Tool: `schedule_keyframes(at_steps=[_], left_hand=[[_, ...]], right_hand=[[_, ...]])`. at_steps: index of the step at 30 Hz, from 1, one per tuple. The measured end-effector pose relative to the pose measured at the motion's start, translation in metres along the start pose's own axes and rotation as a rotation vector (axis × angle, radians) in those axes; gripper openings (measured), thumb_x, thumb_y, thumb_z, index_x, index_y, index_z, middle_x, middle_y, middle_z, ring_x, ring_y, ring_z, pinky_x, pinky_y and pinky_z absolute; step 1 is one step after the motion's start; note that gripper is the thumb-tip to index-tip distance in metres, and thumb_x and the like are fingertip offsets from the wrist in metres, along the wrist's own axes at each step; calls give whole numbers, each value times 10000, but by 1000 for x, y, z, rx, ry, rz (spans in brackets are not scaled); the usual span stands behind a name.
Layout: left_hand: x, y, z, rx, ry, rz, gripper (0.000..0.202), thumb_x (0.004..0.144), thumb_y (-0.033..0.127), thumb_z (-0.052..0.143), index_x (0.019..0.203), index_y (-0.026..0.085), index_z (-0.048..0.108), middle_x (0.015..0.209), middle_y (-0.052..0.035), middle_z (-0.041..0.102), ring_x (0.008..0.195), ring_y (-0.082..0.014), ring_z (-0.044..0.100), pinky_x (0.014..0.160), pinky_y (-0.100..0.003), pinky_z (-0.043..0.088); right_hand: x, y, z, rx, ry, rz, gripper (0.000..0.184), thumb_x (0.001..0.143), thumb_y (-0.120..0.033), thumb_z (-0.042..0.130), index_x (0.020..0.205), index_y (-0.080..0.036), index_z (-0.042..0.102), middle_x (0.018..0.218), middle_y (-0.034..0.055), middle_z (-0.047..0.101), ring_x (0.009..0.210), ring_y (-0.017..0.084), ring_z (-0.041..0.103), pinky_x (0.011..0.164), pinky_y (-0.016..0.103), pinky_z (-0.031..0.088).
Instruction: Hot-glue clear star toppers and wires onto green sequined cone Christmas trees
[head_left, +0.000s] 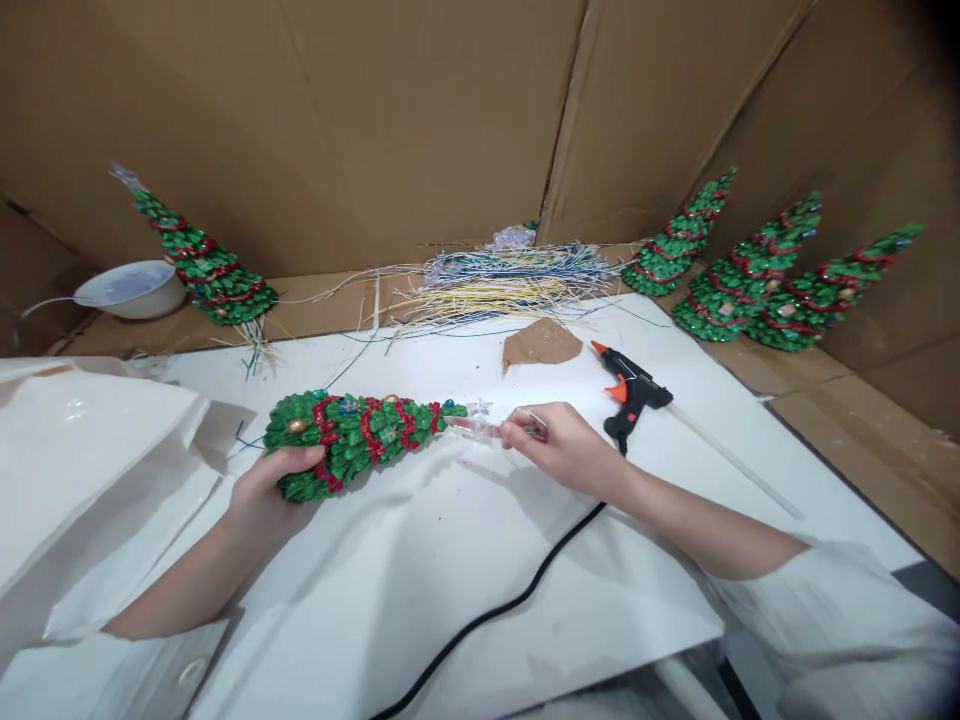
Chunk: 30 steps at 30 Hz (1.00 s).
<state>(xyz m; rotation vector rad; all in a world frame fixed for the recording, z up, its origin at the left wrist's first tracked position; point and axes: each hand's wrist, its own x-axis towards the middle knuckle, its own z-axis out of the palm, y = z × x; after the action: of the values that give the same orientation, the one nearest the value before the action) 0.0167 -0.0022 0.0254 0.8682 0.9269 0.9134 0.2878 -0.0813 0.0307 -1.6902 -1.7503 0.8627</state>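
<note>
A small green Christmas tree (367, 428) with red garlands and coloured baubles lies on its side above the white table, its tip pointing right. My left hand (274, 480) is closed around its broad base, thumb on top. At the tip sits a clear star (480, 408). My right hand (551, 440) pinches a thin tool that looks like tweezers (480, 428), its point touching or very close to the tip just below the star. Which of the two I cannot tell.
A black glue gun (634, 388) with a glue stick and black cable (510, 605) lies at right. Behind are bundled wires (510, 285) and a cardboard scrap (544, 345). Finished-looking trees (727, 270) stand back right, another tree (206, 265) back left beside a white bowl (139, 295).
</note>
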Motion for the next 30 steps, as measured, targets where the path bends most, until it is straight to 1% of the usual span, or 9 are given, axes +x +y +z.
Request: schedule_keyframes(at_steps=[6, 10, 13, 16, 20, 22, 24, 27, 30], left_hand=[[0, -6, -2, -18, -34, -12, 547, 492, 132, 686, 1037, 143, 645, 631, -38, 701, 477, -216, 621, 393, -273, 492], [2, -10, -6, -9, -44, -24, 519, 523, 120, 688, 1039, 144, 643, 667, -46, 709, 497, -207, 633, 444, -273, 517], [2, -11, -8, -6, -57, -26, 526, 528, 130, 701, 1050, 134, 638, 676, -52, 712, 525, -217, 645, 452, -273, 522], [0, -10, -6, 22, -39, -11, 536, 525, 130, 719, 1055, 134, 641, 659, -41, 715, 542, -215, 656, 478, -264, 537], [1, -5, -1, 34, 10, -4, 532, 511, 119, 713, 1039, 128, 650, 651, -42, 718, 531, -219, 660, 464, -263, 543], [4, 0, 0, -23, 42, -4, 521, 495, 132, 691, 1015, 124, 657, 666, -54, 723, 536, -240, 664, 440, -283, 545], [7, 5, -2, -74, 73, -5, 502, 492, 138, 666, 993, 126, 663, 712, -68, 732, 571, -254, 675, 448, -300, 557], [10, 12, -9, -130, 96, 6, 448, 522, 126, 634, 969, 128, 667, 796, -83, 740, 629, -249, 688, 521, -324, 586], [8, 15, -16, -193, 88, 22, 384, 558, 137, 611, 935, 118, 675, 838, -100, 739, 678, -262, 694, 600, -377, 598]], right_hand=[[7, 5, 4, 221, -89, 171, 260, 814, -304, 456, 661, -147, 596, 526, -36, 459, 481, 75, 381, 484, 209, 279], [4, 0, 9, 30, -6, 63, 239, 819, -262, 449, 638, -159, 567, 573, -12, 516, 538, 93, 420, 530, 219, 284], [2, -7, 12, -145, 46, -34, 250, 832, -229, 434, 601, -173, 509, 536, -24, 447, 509, 89, 345, 516, 233, 233], [6, -8, 15, -175, 51, -32, 253, 834, -215, 427, 597, -175, 506, 535, -21, 436, 510, 90, 341, 508, 236, 219], [19, -1, 9, 81, -62, 78, 234, 813, -253, 465, 643, -149, 588, 541, -15, 473, 506, 82, 387, 490, 219, 250], [25, -1, -4, 289, -174, 145, 234, 801, -293, 491, 676, -136, 612, 509, -37, 437, 438, 60, 327, 444, 213, 224], [27, -4, -24, 422, -189, 187, 229, 779, -328, 528, 686, -136, 611, 480, -60, 384, 388, 42, 237, 403, 215, 158], [22, -12, -58, 413, 48, 133, 257, 767, -372, 563, 662, -141, 597, 464, -60, 355, 389, 41, 238, 395, 218, 139], [20, -15, -80, 208, 369, 41, 279, 795, -386, 534, 673, -146, 608, 479, -32, 404, 416, 61, 293, 412, 224, 193]])
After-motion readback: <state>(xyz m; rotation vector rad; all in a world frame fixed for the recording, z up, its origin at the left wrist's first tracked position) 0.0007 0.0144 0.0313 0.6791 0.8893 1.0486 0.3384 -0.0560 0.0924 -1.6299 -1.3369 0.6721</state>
